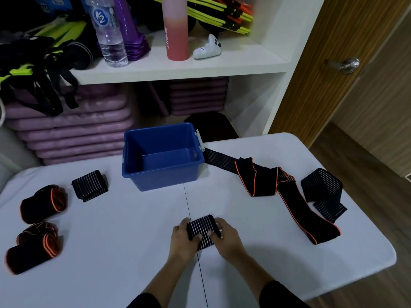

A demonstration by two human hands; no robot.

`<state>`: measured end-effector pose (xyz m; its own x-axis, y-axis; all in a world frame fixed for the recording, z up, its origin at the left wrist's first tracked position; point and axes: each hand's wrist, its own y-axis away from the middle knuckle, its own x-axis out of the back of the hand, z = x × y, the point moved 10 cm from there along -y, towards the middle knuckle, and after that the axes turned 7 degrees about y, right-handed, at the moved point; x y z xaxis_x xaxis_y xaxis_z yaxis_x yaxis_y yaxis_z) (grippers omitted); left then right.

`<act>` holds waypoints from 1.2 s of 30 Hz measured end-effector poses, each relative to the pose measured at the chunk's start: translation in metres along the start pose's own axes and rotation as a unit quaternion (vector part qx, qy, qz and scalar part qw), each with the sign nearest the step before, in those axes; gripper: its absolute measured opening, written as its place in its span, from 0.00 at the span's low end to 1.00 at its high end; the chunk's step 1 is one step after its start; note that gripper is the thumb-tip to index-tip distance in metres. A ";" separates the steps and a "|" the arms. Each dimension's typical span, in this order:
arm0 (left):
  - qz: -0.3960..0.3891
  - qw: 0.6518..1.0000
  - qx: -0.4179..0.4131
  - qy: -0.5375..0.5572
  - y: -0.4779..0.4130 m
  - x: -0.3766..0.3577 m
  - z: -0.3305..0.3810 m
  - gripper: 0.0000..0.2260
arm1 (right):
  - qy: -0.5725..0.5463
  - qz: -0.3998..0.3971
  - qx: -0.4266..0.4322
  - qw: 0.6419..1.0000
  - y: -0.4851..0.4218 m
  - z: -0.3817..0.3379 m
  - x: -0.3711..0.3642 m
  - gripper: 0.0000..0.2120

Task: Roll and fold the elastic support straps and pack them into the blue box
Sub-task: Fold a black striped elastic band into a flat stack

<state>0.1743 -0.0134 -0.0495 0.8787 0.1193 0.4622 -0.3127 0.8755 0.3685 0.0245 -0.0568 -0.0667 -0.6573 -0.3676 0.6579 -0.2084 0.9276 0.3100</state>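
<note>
Head view: a striped strap [201, 233] is held on the table [124, 230], near its front edge. It is gripped at either end by the left hand [184, 238] and right hand [224, 237], fingers curled round it. Rolling is judged nearly done; the short tail is to be wound in next. The blue box [164, 176] stands just beyond, with no strap in it yet. A striped roll [90, 185] and orange-edged rolls [43, 204] are laid at left. Loose straps [287, 196] at right are not yet rolled. Nothing is seen blocking the box.

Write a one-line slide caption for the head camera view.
Left hand and right hand grip a striped strap on the white table before the empty blue box.
</note>
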 end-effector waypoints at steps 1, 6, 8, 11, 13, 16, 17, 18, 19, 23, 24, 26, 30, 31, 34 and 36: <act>0.004 1.000 0.008 0.005 0.000 0.000 -0.001 0.26 | -0.007 -0.004 -0.020 1.000 -0.003 0.003 -0.001 0.19; 0.011 1.000 0.023 0.004 -0.001 0.002 -0.004 0.24 | -0.050 -0.046 -0.098 0.993 -0.008 0.015 -0.010 0.13; 0.009 0.999 0.022 0.026 0.000 0.005 -0.007 0.24 | -0.085 -0.065 -0.113 0.988 -0.009 0.012 -0.012 0.18; 0.019 0.993 0.035 0.110 0.001 0.018 -0.017 0.25 | -0.140 -0.093 -0.111 0.980 -0.009 -0.005 -0.016 0.22; 0.038 0.983 0.037 0.173 0.001 0.035 -0.021 0.25 | -0.167 -0.104 -0.094 0.976 -0.010 -0.023 -0.021 0.22; 0.058 0.963 0.022 0.261 0.002 0.068 -0.019 0.22 | -0.197 -0.114 -0.056 0.972 -0.014 -0.059 -0.032 0.20; 0.068 0.957 0.021 0.282 0.001 0.081 -0.022 0.21 | -0.205 -0.117 -0.042 0.971 -0.017 -0.073 -0.038 0.19; 0.083 0.950 0.023 0.299 0.001 0.096 -0.027 0.21 | -0.206 -0.121 -0.030 0.971 -0.021 -0.086 -0.046 0.18; 0.103 0.945 0.028 0.309 0.001 0.112 -0.034 0.21 | -0.200 -0.126 -0.016 0.972 -0.023 -0.101 -0.055 0.18; 0.212 0.929 0.037 0.301 0.004 0.179 -0.064 0.22 | -0.155 -0.150 0.025 0.976 -0.032 -0.157 -0.102 0.16; 0.242 0.925 0.038 0.291 0.005 0.195 -0.071 0.21 | -0.144 -0.157 0.032 0.976 -0.034 -0.169 -0.116 0.16; 0.292 0.917 0.040 0.269 0.007 0.224 -0.083 0.19 | -0.127 -0.171 0.043 0.976 -0.037 -0.192 -0.143 0.17; 0.335 0.920 0.038 0.201 -0.001 0.262 -0.100 0.13 | -0.097 -0.180 0.060 0.977 -0.049 -0.226 -0.184 0.17; 0.339 0.923 0.039 0.179 -0.003 0.268 -0.102 0.13 | -0.087 -0.178 0.066 0.978 -0.052 -0.232 -0.190 0.17; 0.326 0.936 0.042 0.125 -0.016 0.279 -0.112 0.15 | -0.059 -0.162 0.094 0.980 -0.063 -0.243 -0.204 0.15; 0.300 0.948 0.047 0.092 -0.025 0.280 -0.118 0.19 | -0.040 -0.156 0.104 0.982 -0.067 -0.247 -0.208 0.16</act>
<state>0.4706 0.0536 -0.0247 0.5778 0.6696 0.4666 -0.7992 0.5802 0.1572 0.3541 -0.0589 -0.0552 -0.5909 -0.6369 0.4952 -0.5458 0.7676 0.3360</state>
